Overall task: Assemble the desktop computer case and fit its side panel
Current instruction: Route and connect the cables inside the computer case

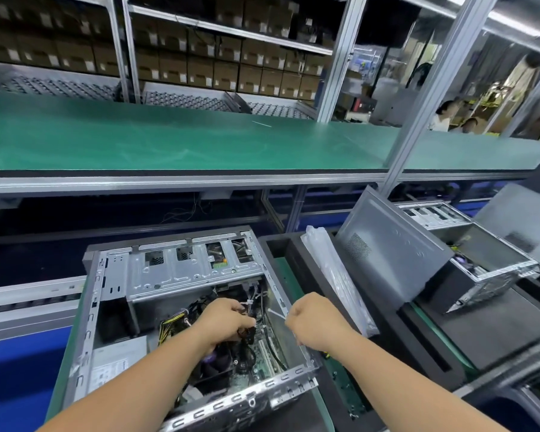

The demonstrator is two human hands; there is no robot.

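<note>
An open computer case (91, 322) lies on its side in front of me, its drive cage (181, 269) at the far end and motherboard with cables below. My left hand (225, 319) is inside the case, fingers curled round a bundle of black cables (247, 333). My right hand (312, 319) hovers over the case's right wall, fist closed, pinching the tail of a thin white cable tie (275, 313) that runs toward the bundle. A grey side panel (387, 254) leans upright to the right.
A clear plastic bag (328, 269) rests against the leaning panel. A second open case (480, 260) sits further right with another panel. A green shelf (200, 141) runs overhead behind the case. Racks of cardboard boxes (200, 63) stand beyond. People are at the far right.
</note>
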